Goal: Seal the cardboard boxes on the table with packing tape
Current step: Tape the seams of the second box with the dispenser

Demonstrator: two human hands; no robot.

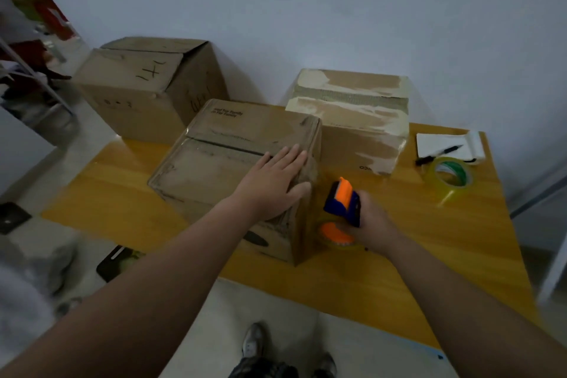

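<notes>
Two grey shoes (254, 343) are standing on the pale floor at the bottom edge, partly cut off. Both bare forearms are reaching over the near edge of the yellow wooden bench (122, 199).

The right grip (372, 224) is curling tightly around the handle of a blue and orange tape dispenser (343, 202), holding it low beside the right side face of the nearest cardboard box (214, 163). Its orange-cored roll is sitting just above the bench. Motion blur is making it hard to tell whether the dispenser is touching the cardboard.

The left grip (276, 184) is lying flat with straight fingers on that box's top, at its right edge, with the thumb hanging over the corner. The box is standing in the middle of the bench with its flaps closed. Two short printed lines are showing near its far edge, too smeared to read beyond what is looking like "Family".

Further right, a loose roll of clear tape (451, 175) with a green core is resting on the bench, with a black pen (438, 154) and white paper (441, 141) just behind it.

Behind the near box, a second box (352, 120) is wearing torn cream tape. Letters low on its side are being cut off.

At far left, a larger box (147, 83) is showing handwritten black strokes, with one flap lifting. Whether it is standing on the bench cannot be told. A plain pale wall is filling the background.
</notes>
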